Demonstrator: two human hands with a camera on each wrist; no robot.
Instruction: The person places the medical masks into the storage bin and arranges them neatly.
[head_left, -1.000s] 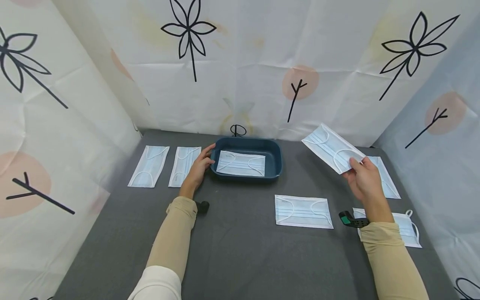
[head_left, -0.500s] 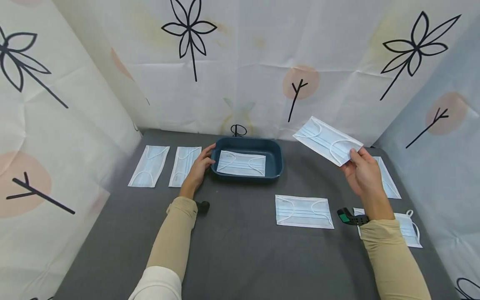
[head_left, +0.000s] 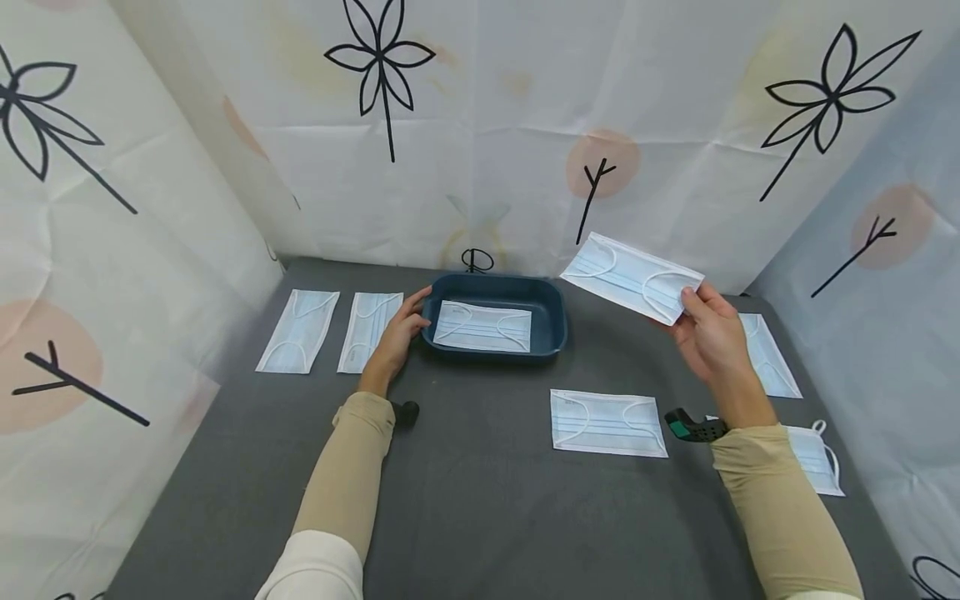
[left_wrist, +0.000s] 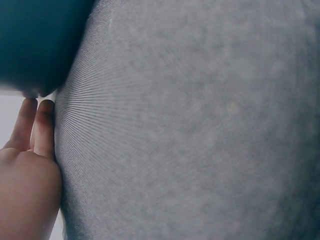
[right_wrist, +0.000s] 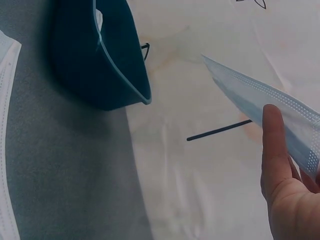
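Observation:
My right hand [head_left: 708, 337] pinches a pale blue face mask [head_left: 633, 275] by its right end, between thumb and fingers. The mask hangs tilted in the air, right of and above a dark blue plastic bin [head_left: 491, 358]. In the right wrist view that mask [right_wrist: 280, 107] appears nearly edge-on, close to the bin [right_wrist: 90, 60]. One face mask [head_left: 483, 327] lies flat inside the bin, ear loops up. Against the bin's left end rests my left hand [head_left: 393, 342], its fingers extended and touching the wall. In the left wrist view, fingertips of the left hand [left_wrist: 32, 145] meet the bin's side.
Two face masks lie left of the bin, one at far left [head_left: 297, 332] and one [head_left: 363, 333] partly behind the left hand. Another mask [head_left: 607, 423] lies in front, right of centre. Two more [head_left: 772, 358] lie by the right arm. Patterned cloth walls [head_left: 510, 167] surround the grey table [head_left: 480, 500].
My right hand has moved left and slightly up with the face mask, bringing it closer to the bin, and the mask has turned flatter. The left hand and the bin have stayed put.

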